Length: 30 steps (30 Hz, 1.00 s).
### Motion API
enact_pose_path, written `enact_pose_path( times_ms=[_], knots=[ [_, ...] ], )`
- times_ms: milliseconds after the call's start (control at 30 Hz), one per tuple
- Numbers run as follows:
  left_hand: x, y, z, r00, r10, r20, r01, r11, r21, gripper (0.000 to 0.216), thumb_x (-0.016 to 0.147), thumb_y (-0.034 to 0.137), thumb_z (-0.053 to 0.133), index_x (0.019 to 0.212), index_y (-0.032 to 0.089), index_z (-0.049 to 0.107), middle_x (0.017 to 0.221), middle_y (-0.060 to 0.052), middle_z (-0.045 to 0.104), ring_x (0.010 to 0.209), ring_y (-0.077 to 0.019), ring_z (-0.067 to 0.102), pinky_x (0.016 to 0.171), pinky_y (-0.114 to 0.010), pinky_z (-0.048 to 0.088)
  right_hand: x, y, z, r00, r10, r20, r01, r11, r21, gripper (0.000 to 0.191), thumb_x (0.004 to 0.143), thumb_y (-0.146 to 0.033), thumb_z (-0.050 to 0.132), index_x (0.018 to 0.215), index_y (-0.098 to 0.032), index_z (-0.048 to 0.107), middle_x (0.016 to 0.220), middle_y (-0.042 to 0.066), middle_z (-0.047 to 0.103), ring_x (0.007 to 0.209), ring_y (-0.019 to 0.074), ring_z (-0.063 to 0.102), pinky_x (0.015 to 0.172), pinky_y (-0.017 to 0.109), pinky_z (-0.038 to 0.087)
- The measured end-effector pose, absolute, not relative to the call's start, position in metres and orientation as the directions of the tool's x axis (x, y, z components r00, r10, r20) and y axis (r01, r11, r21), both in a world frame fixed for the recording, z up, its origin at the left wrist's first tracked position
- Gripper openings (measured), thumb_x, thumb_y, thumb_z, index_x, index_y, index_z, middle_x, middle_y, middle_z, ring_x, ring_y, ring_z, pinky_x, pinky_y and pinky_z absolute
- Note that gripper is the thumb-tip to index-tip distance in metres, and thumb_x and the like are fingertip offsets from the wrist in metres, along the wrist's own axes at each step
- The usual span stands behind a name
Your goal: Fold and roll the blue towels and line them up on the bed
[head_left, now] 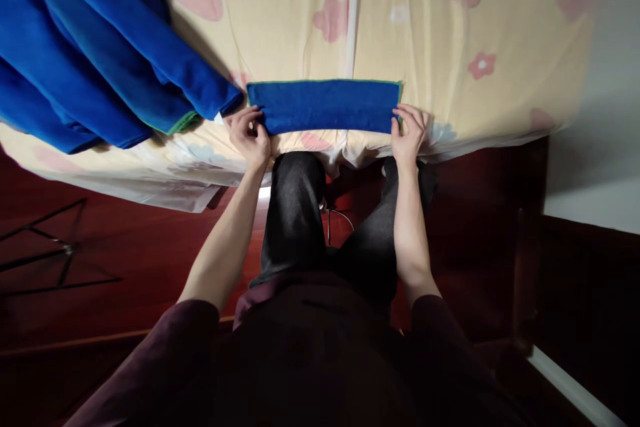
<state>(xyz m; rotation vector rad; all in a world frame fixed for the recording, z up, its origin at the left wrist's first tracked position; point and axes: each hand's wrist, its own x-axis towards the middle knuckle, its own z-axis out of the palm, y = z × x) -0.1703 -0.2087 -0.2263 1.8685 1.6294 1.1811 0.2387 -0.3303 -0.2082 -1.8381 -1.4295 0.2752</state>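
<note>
A blue towel (324, 106) with green edging lies as a long, narrow folded strip near the front edge of the bed. At its left end, my left hand (250, 134) is closed, thumb and fingers pinching the near corner. My right hand (410, 130) grips the right end between thumb and fingertips. The towel's near edge bows slightly between both hands. To the left, beside my left hand, lies a heap of blue towels (115, 47), one showing a green edge and a small white tag.
A pale yellow sheet (440, 47) with pink flowers covers the bed and hangs over its front edge. My knees are right against that edge. On the dark red floor stands a black tripod-like stand (65, 250) at left. A pale wall (600, 147) rises at right.
</note>
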Motion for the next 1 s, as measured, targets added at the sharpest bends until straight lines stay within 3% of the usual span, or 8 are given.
enact_pose_path(
  times_ms=[133,233,333,433,633,800,1000],
  knots=[
    [-0.172,-0.21,-0.217,0.045,0.95,0.309,0.622,-0.268,0.735,0.025,0.099,0.033,0.059,0.114,0.026,0.076,0.128,-0.007,0.076,0.132,-0.0311,0.065,0.126,-0.06,0.042,0.239,-0.33,-0.202,0.28,0.926,0.254,0.752,-0.047,-0.657,0.038,0.111,-0.032,0.045,0.131,-0.027,0.077,0.144,0.009,0.073,0.143,0.0303,0.061,0.129,0.061,0.044],
    [-0.176,-0.212,-0.203,0.113,0.958,0.263,0.614,-0.276,0.74,0.032,0.097,0.043,0.065,0.12,0.025,0.076,0.134,-0.008,0.076,0.135,-0.0324,0.063,0.124,-0.06,0.044,0.237,-0.336,-0.193,0.243,0.94,0.24,0.775,-0.04,-0.63,0.037,0.108,-0.036,0.054,0.137,-0.027,0.074,0.151,0.007,0.07,0.145,0.0301,0.06,0.13,0.06,0.043],
    [-0.183,-0.212,-0.193,0.227,0.954,0.197,0.591,-0.296,0.751,0.051,0.085,0.048,0.078,0.129,0.024,0.074,0.144,-0.011,0.073,0.14,-0.0348,0.059,0.126,-0.058,0.042,0.235,-0.344,-0.184,0.198,0.951,0.237,0.801,-0.018,-0.599,0.045,0.1,-0.038,0.067,0.143,-0.027,0.07,0.158,0.008,0.065,0.149,0.0311,0.057,0.129,0.06,0.044],
    [-0.19,-0.206,-0.194,0.283,0.946,0.155,0.572,-0.297,0.765,0.064,0.073,0.04,0.082,0.135,0.023,0.072,0.147,-0.012,0.07,0.143,-0.0357,0.058,0.128,-0.054,0.04,0.232,-0.346,-0.179,0.201,0.951,0.234,0.804,-0.024,-0.594,0.049,0.096,-0.029,0.067,0.144,-0.026,0.068,0.159,0.009,0.064,0.149,0.0302,0.057,0.128,0.058,0.046],
    [-0.193,-0.191,-0.218,0.199,0.959,0.201,0.431,-0.269,0.861,0.055,0.072,0.027,0.076,0.126,0.019,0.074,0.14,-0.015,0.074,0.137,-0.034,0.065,0.126,-0.05,0.045,0.225,-0.342,-0.167,0.277,0.947,0.161,0.805,-0.138,-0.576,0.055,0.088,-0.014,0.06,0.141,-0.022,0.069,0.153,0.012,0.068,0.143,0.0284,0.06,0.128,0.053,0.046],
    [-0.19,-0.188,-0.221,0.169,0.967,0.19,0.342,-0.239,0.909,0.04,0.083,0.036,0.077,0.119,0.019,0.075,0.139,-0.016,0.074,0.137,-0.0316,0.067,0.119,-0.046,0.053,0.217,-0.337,-0.164,0.322,0.932,0.165,0.838,-0.199,-0.508,0.061,0.084,-0.012,0.061,0.144,-0.02,0.067,0.145,0.013,0.071,0.137,0.0305,0.058,0.125,0.052,0.048],
    [-0.188,-0.19,-0.218,0.156,0.97,0.189,0.344,-0.233,0.91,0.037,0.089,0.043,0.077,0.117,0.019,0.076,0.137,-0.017,0.075,0.134,-0.0313,0.069,0.117,-0.045,0.053,0.224,-0.323,-0.156,0.245,0.965,0.092,0.905,-0.194,-0.379,0.055,0.083,-0.014,0.069,0.139,-0.018,0.066,0.144,0.017,0.069,0.139,0.0385,0.055,0.125,0.064,0.042]
  ],
)
